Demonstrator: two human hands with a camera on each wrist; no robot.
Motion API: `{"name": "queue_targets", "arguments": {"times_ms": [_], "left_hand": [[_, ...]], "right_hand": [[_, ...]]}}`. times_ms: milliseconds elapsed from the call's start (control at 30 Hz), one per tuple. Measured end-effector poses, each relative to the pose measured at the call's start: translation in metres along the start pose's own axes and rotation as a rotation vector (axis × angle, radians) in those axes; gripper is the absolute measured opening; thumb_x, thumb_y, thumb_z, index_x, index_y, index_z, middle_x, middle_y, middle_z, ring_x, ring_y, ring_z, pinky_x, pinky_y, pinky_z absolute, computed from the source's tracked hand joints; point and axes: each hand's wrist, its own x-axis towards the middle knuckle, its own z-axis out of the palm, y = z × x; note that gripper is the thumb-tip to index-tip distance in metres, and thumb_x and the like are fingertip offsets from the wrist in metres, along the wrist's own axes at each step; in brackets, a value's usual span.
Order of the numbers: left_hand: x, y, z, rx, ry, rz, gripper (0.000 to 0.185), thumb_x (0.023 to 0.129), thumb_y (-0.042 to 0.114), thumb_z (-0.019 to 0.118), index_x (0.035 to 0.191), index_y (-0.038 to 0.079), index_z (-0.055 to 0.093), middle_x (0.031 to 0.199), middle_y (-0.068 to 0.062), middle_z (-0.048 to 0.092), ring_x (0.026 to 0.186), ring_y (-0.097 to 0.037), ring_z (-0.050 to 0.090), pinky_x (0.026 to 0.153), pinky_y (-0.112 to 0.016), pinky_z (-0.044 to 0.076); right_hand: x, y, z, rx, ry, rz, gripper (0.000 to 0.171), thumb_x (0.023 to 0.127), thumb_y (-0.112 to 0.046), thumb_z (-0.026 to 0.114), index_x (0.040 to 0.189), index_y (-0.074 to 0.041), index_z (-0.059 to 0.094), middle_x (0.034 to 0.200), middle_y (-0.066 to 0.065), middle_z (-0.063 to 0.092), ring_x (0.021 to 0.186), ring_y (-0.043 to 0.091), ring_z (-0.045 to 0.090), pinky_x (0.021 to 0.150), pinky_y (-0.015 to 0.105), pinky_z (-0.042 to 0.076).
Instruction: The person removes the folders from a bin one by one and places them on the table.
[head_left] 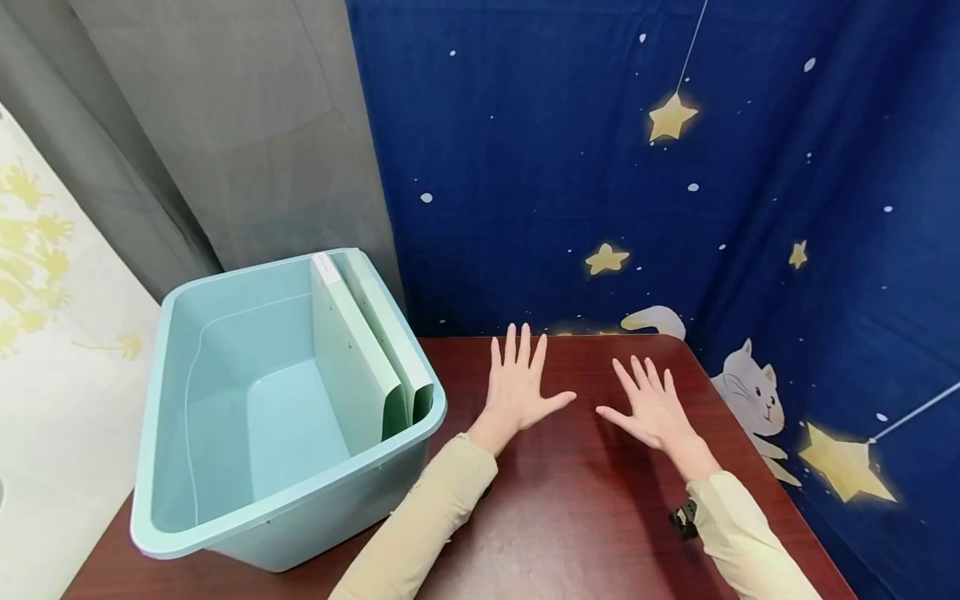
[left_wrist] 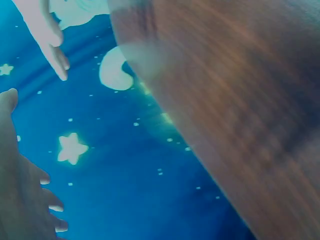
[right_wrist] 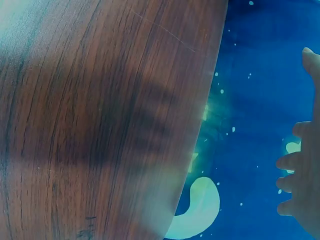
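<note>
**Both hands spread over the bench, nothing held**

The left hand (head_left: 517, 387) and the right hand (head_left: 651, 408) were held flat, fingers straight and spread, over the bench (head_left: 585, 508); each grip was open and empty. Whether the palms touched the wood could not be told. The bin (head_left: 225, 508) stood just left of the left hand, with two folders (head_left: 360, 358) leaned upright against its near-side wall. A sideways sweep of the left forearm would likely knock the bin, which overhung the bench edge, and the folders could be toppled.
</note>
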Motion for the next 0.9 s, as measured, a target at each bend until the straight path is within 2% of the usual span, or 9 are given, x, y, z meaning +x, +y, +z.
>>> {"name": "queue_targets", "arguments": {"times_ms": [233,500,700,900], "left_hand": [[0.0,0.002,-0.017,-0.009,0.081,0.026,0.097,0.074,0.081,0.026,0.146,0.017,0.017,0.15,-0.013,0.012,0.138,-0.032,-0.004,0.106,-0.052,0.008],[-0.001,0.001,-0.037,0.007,0.132,0.025,0.097,0.074,0.081,0.027,0.146,0.017,0.016,0.15,-0.014,0.013,0.138,-0.033,-0.002,0.107,-0.052,0.007],[-0.007,-0.003,-0.064,0.002,0.157,0.005,0.098,0.073,0.081,0.029,0.145,0.016,0.018,0.15,-0.015,0.013,0.138,-0.034,-0.002,0.107,-0.052,0.007],[-0.017,-0.013,-0.09,0.009,0.172,-0.046,0.098,0.073,0.081,0.031,0.145,0.015,0.02,0.15,-0.016,0.012,0.138,-0.035,-0.003,0.106,-0.054,0.008]], "right_hand": [[0.0,0.0,0.0,-0.001,-0.011,-0.002,0.087,0.08,-0.062,0.049,0.143,-0.008,0.024,0.144,0.027,0.02,0.134,0.044,0.011,0.102,0.061,0.005],[0.0,-0.001,-0.001,-0.007,-0.008,-0.004,0.087,0.08,-0.062,0.049,0.143,-0.007,0.024,0.144,0.027,0.021,0.133,0.044,0.012,0.102,0.061,0.006],[0.001,-0.002,0.0,0.002,-0.002,-0.006,0.087,0.08,-0.063,0.049,0.143,-0.008,0.024,0.144,0.027,0.021,0.134,0.044,0.011,0.102,0.061,0.006],[0.002,-0.002,0.0,0.006,0.007,-0.007,0.087,0.08,-0.062,0.05,0.143,-0.008,0.025,0.144,0.026,0.022,0.134,0.044,0.011,0.102,0.06,0.005]]}}
